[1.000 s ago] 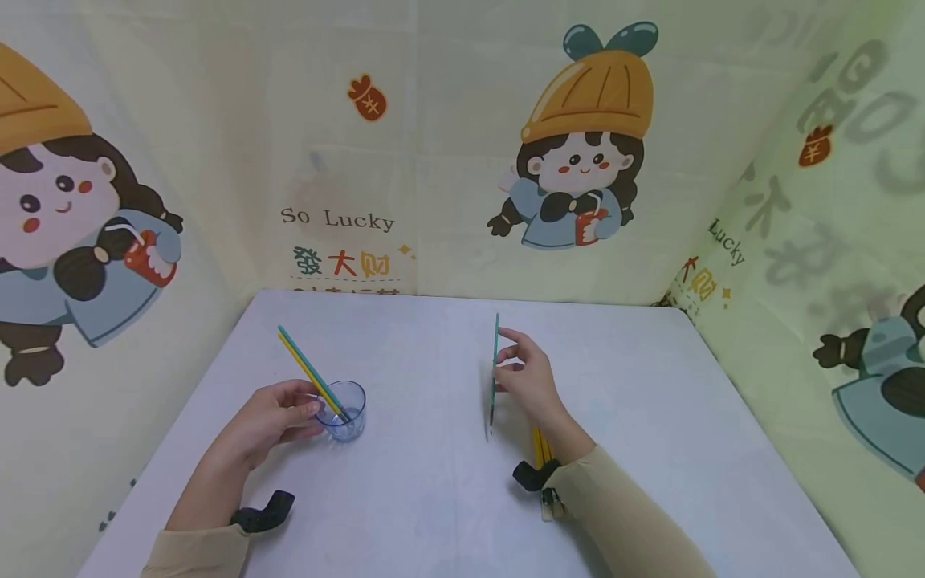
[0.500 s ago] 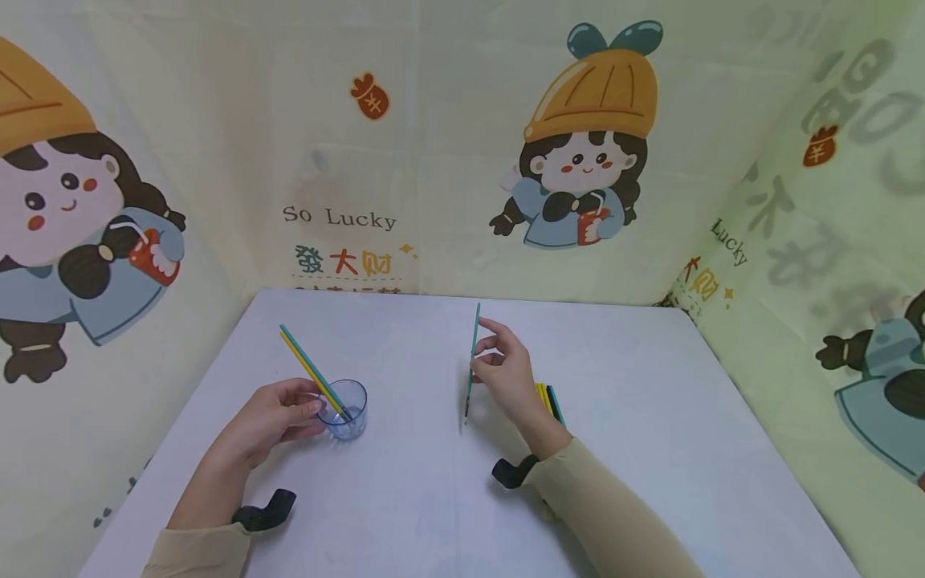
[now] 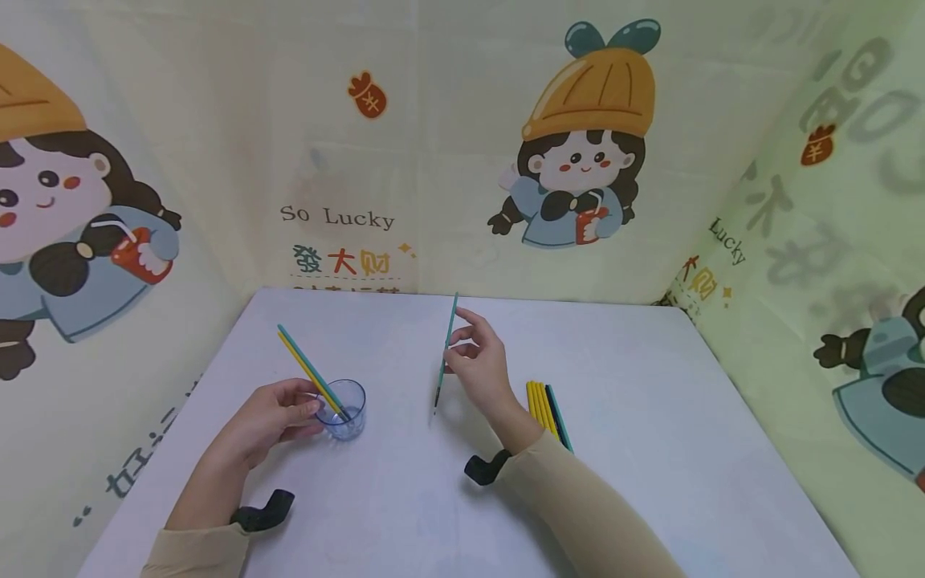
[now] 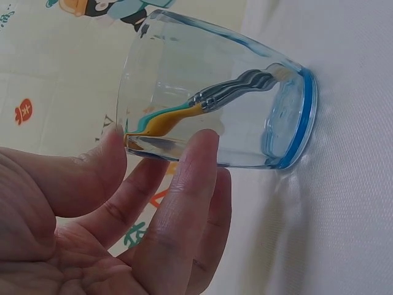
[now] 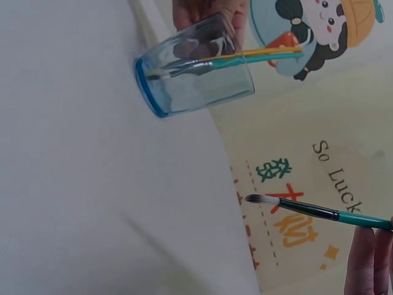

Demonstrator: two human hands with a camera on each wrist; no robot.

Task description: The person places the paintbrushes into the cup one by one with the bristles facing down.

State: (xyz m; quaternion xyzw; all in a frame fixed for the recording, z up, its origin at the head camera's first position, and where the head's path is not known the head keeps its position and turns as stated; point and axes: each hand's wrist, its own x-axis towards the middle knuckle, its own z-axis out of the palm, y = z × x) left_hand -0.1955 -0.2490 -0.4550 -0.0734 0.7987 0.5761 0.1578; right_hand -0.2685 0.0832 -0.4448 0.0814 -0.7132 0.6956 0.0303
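You get even, soft light in all three views, bright with no hard glare. On the tabletop (image 3: pixel 650 417) the shadows are faint: a pale one under the right hand (image 3: pixel 480 373) and a soft one beside the glass (image 3: pixel 345 409). Your head view bends at the edges, so the printed backdrop (image 3: pixel 217 160) curves and stretches towards the corners. In your left wrist view the left hand (image 4: pixel 116 227) sits very close and slightly soft, while the glass stays sharp. In your right wrist view the brush (image 5: pixel 319 212) is crisp, and its fingertips (image 5: pixel 368 261) blur at the border.
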